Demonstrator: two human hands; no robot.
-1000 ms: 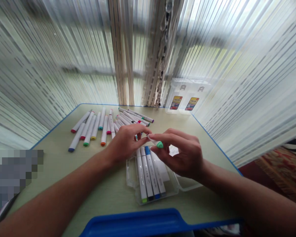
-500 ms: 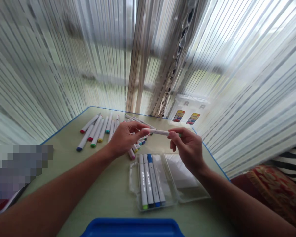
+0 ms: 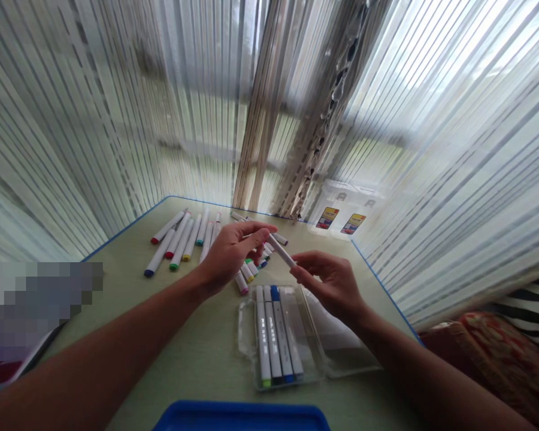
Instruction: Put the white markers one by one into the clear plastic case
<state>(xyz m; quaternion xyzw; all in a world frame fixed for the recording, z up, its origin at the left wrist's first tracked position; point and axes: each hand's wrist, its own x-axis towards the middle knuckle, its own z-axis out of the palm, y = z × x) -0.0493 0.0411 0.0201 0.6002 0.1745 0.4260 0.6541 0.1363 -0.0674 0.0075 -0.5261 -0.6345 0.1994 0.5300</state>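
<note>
A white marker [image 3: 282, 250] slants between my two hands above the table. My left hand [image 3: 233, 251] pinches its upper end between thumb and fingers. At the lower end, the thumb and fingertips of my right hand [image 3: 335, 284] close on the marker and cover its tip. Below them lies an opened clear plastic case [image 3: 247, 335], with several white markers [image 3: 273, 335] side by side in its left half. More loose markers [image 3: 249, 269] lie behind and under my left hand, partly hidden by it.
Several white markers [image 3: 179, 239] with coloured ends lie spread on the table [image 3: 170, 347] at the back left. Another clear case [image 3: 341, 209] with two labels stands at the back right by the string curtain [image 3: 197, 108]. A blue tray edge [image 3: 242, 413] is nearest me.
The marker has turned from nearly level to a slant, its right end lower. My right hand has moved down and slightly left, still at that end. The view has shifted slightly.
</note>
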